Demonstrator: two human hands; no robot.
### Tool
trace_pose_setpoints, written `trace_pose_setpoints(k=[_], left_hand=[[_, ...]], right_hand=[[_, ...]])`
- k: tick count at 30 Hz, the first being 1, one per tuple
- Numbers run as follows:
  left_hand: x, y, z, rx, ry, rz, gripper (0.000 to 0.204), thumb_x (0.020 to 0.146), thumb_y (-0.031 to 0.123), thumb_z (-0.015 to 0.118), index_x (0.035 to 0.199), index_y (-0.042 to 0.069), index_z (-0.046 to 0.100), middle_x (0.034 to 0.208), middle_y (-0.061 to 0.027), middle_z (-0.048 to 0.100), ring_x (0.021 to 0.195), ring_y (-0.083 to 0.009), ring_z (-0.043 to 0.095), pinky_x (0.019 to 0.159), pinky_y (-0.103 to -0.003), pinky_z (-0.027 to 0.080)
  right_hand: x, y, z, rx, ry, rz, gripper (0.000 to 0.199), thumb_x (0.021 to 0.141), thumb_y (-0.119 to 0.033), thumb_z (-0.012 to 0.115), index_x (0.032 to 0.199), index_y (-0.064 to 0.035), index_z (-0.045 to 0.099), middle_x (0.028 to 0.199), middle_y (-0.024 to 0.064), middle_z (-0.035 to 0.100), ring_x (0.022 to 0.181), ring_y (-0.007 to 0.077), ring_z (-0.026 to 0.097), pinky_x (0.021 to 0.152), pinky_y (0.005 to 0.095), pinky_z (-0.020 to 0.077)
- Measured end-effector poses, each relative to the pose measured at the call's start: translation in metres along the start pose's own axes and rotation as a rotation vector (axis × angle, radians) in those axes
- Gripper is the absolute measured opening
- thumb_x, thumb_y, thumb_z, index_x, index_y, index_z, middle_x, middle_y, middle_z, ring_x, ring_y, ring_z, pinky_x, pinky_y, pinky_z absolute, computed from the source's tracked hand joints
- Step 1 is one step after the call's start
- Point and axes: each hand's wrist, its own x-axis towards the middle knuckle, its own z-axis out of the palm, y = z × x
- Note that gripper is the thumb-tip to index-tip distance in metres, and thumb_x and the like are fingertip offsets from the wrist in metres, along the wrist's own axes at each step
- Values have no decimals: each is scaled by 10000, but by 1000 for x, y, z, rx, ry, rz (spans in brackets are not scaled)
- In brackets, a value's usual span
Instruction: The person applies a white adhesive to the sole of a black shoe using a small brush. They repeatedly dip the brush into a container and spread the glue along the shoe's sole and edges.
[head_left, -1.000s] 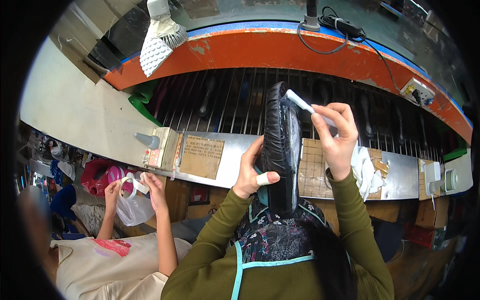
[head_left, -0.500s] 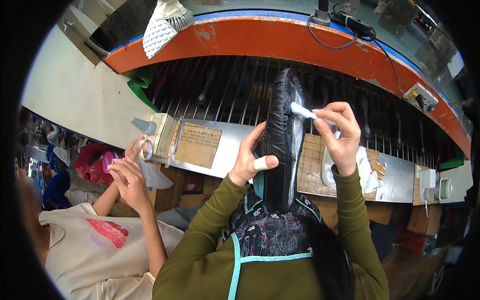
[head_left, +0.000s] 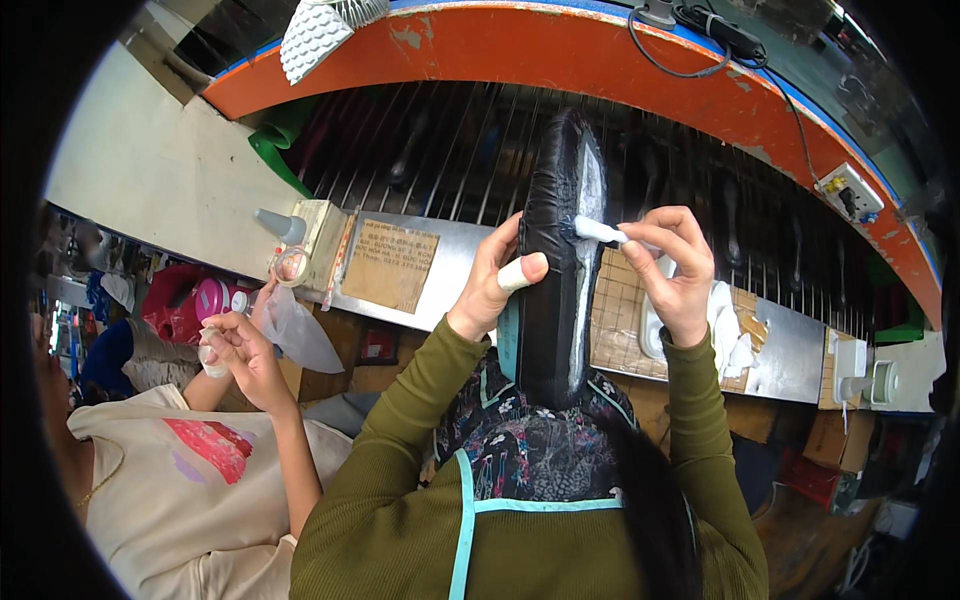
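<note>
Extending across the view, the metal desk (head_left: 457, 268) passes behind a black shoe (head_left: 549, 200), gripped by the left hand (head_left: 488, 288); the right hand (head_left: 683, 283) pinches a white brush (head_left: 600, 231) against the shoe's whitened side. White tape (head_left: 512, 274) wraps the left thumb (head_left: 538, 263).

Orange ledge (head_left: 520, 52), paint chipped, arching across top of frame; white bumpy object (head_left: 313, 38), upper left; socket (head_left: 850, 192) on ledge, upper right; flat cardboard sheet (head_left: 385, 272), left of centre; grey cone (head_left: 280, 225) farther left; brown box (head_left: 836, 442), lower right; person in cream shirt (head_left: 200, 500), lower left.
</note>
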Motion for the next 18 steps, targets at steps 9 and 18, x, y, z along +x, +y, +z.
trace_pose_setpoints(k=[9,18], left_hand=[[1,2,-2,-102,24,-50,756,790,507,689,1288,-11,455,1141,-124,598,1003,-179,618,865,-303,521],[3,4,1,-215,30,-103,562,842,406,664,1230,22,531,1084,-61,611,967,-123,601,856,-264,495]], right_hand=[[-3,-3,-1,-110,-44,9,155,748,-94,763,902,-86,746,828,6,582,633,92,504,720,281,336],[-1,5,-12,-110,-139,-48,154,748,-97,763,901,-84,751,827,11,588,647,116,519,704,290,371]])
